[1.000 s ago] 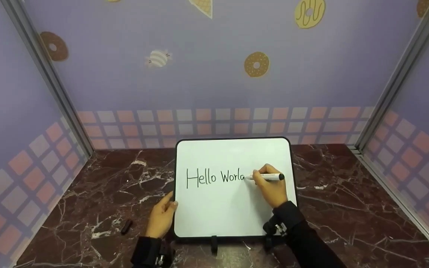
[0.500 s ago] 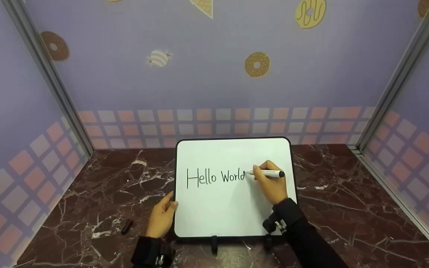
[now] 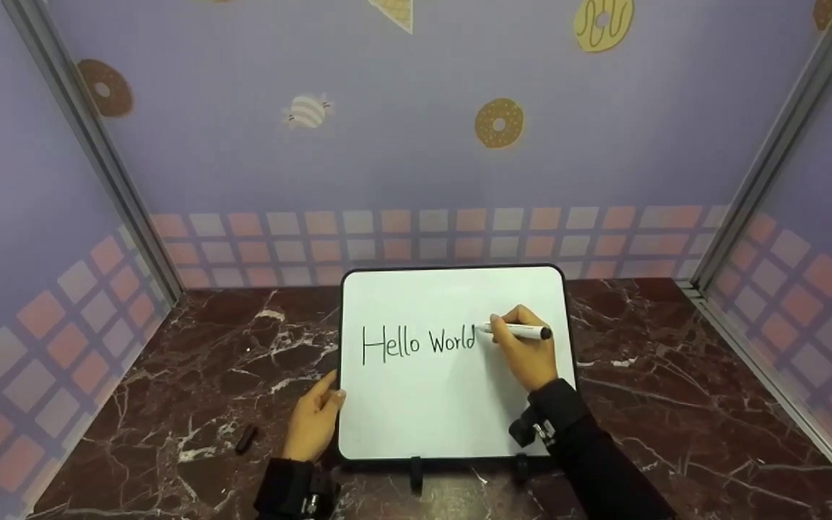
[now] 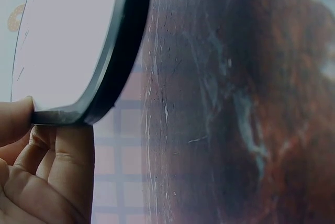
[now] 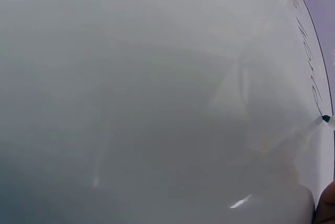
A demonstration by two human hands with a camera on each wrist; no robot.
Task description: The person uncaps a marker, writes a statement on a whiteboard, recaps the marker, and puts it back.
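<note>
A whiteboard (image 3: 416,419) with a black frame stands propped up, bearing the handwritten words "Hello World" (image 3: 419,343) in black. My left hand (image 3: 311,422) grips its left edge; in the left wrist view the thumb (image 4: 15,122) lies on the front face and the fingers go behind the frame. A white marker (image 3: 529,331) with a black end is pinched in my right hand (image 3: 531,357), lying nearly level and pointing left. Its tip is right at the upper part of the "d". In the right wrist view the marker's dark tip (image 5: 326,119) shows at the end of the writing.
A small black cap (image 3: 245,440) lies on the dark red marbled table (image 3: 170,404), left of my left hand. Black support feet (image 3: 416,474) jut out under the board's lower edge. Patterned purple wall panels (image 3: 416,166) enclose the back and sides.
The last letter has gained its tall stem and now reads as "d". My right hand has moved slightly upward with the marker. The left hand has stayed on the board's edge.
</note>
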